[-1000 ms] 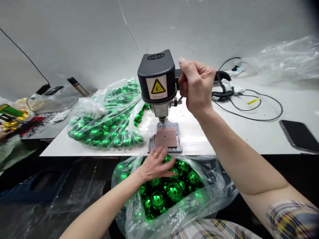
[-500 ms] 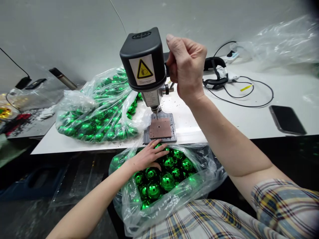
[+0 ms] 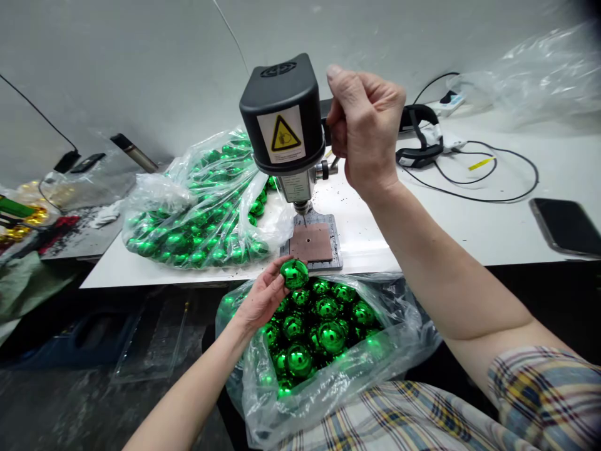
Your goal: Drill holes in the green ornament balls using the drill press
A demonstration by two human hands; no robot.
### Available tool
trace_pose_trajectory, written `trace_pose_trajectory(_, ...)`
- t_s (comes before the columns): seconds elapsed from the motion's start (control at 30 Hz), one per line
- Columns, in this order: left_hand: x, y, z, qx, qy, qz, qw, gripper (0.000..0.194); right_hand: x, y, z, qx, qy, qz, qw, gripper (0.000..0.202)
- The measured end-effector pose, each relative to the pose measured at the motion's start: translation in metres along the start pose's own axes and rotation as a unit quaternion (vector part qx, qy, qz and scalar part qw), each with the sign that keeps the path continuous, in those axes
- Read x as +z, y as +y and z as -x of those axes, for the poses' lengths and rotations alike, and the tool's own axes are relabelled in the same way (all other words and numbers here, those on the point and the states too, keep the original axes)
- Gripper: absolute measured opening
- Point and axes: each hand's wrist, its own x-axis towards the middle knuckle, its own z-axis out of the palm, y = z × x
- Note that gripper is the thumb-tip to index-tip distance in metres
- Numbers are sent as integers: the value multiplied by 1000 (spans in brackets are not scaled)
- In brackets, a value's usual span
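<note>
My left hand (image 3: 263,297) holds a shiny green ball (image 3: 295,274) by its side, just in front of the drill press base. My right hand (image 3: 369,125) is closed in a fist beside the black head of the drill press (image 3: 283,116); the handle it wraps round is mostly hidden. Below the drill bit lies a brown square plate (image 3: 310,243) with a small hole, on the grey metal base (image 3: 335,250). An open plastic bag (image 3: 357,388) full of green balls (image 3: 331,337) rests at the table's front edge, against my body.
A second clear bag of green balls (image 3: 176,241) lies left of the drill press. On the right are a black headset (image 3: 420,153), cables, a phone (image 3: 566,225) and crumpled plastic (image 3: 544,81). Gold and red material lies at the far left.
My left hand has lifted a green ball out of the open bag. My right hand keeps its place by the drill press. The whole view has shifted slightly.
</note>
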Motion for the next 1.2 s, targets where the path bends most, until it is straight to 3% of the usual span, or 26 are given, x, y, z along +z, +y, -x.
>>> trace_pose_trajectory(0.3, 10, 17, 5, -88, 23, 86, 992, 57, 0, -1, 0, 21, -2, 65, 998, 64)
trace_pose_trajectory(0.4, 9, 19, 6, -85, 34, 107, 990, 58, 0, -2, 2, 16, 2, 55, 998, 62)
trace_pose_trajectory(0.57, 2, 14, 4, -80, 63, 126, 987, 44, -1, 3, 2, 7, -4, 76, 997, 61)
trace_pose_trajectory(0.9, -10, 26, -26, -62, 123, 241, 961, 24, -2, 5, -2, 18, -16, 67, 997, 58)
trace_pose_trajectory(1.1, -17, 32, -49, -83, 146, 232, 958, 28, 1, -1, -5, 53, 9, 29, 998, 57)
trace_pose_trajectory(1.2, -22, 28, -60, -61, 149, 209, 965, 22, 2, -2, -6, 54, 15, 12, 998, 57)
